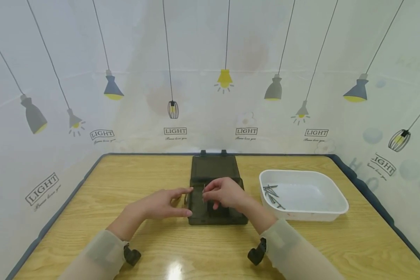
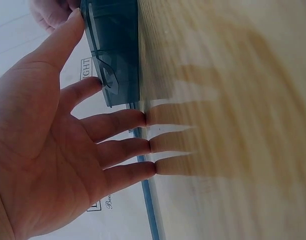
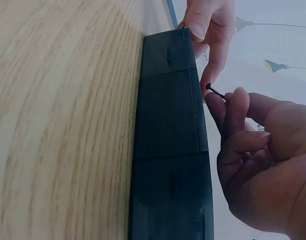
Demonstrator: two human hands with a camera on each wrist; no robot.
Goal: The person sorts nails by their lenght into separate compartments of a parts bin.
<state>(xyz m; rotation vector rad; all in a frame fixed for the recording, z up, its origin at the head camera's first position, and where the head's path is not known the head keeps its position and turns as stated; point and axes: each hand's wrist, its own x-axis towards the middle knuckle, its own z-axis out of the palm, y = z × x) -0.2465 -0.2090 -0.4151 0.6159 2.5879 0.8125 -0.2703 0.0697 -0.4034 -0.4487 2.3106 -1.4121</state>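
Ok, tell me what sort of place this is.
Possibly a screened-off indoor workspace: a wood-grain table, pale sheeting printed with lamps on three sides, and a white tub holding nails or screws.

Bare wood runs along the left edge of the table (image 1: 126, 175) to its far left corner, leaving a wide lane for a hand. Toward the centre, the left hand (image 1: 157, 204) bars the left side of a dark box (image 1: 203, 217), whose opened lid (image 1: 215, 167) blocks the approach from the far edge. From above, the right hand (image 1: 227, 192) covers the box's middle, with a pinched nail or screw (image 3: 215, 92) jutting from the fingertips. A narrow strip parts the box from a white tray (image 1: 311, 194) near the right edge; the right forearm (image 1: 260, 216) crosses its near end. The tray stands open from above.
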